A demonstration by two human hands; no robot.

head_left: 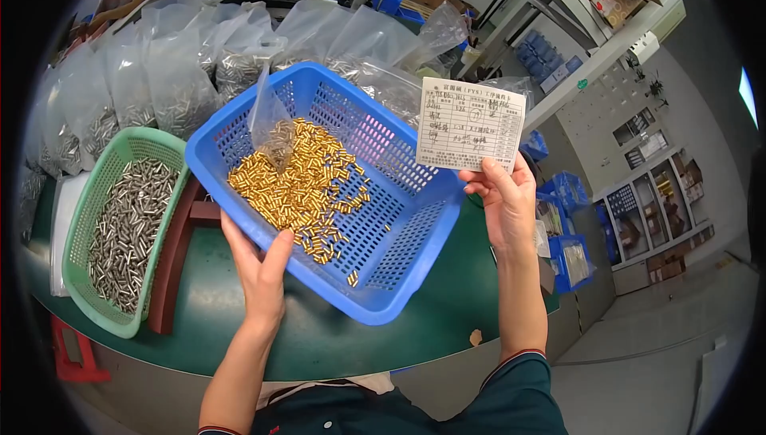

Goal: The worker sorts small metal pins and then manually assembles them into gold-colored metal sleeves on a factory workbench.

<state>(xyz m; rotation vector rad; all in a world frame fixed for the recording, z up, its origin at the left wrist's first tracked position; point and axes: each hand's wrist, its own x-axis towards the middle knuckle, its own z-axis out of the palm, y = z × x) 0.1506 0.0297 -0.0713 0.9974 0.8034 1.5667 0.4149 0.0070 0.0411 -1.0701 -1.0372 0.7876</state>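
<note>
Paper card [471, 125] sits pinched in the right hand [508, 197].

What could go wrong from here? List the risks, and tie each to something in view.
The left hand holds the blue basket by its near side while the right hand holds the card, so the basket might tip and spill its loose gold parts.
The green basket stands open close by; stray gold parts could mix with its silver parts.
The card is held near its lower edge, so it could slip.
</note>
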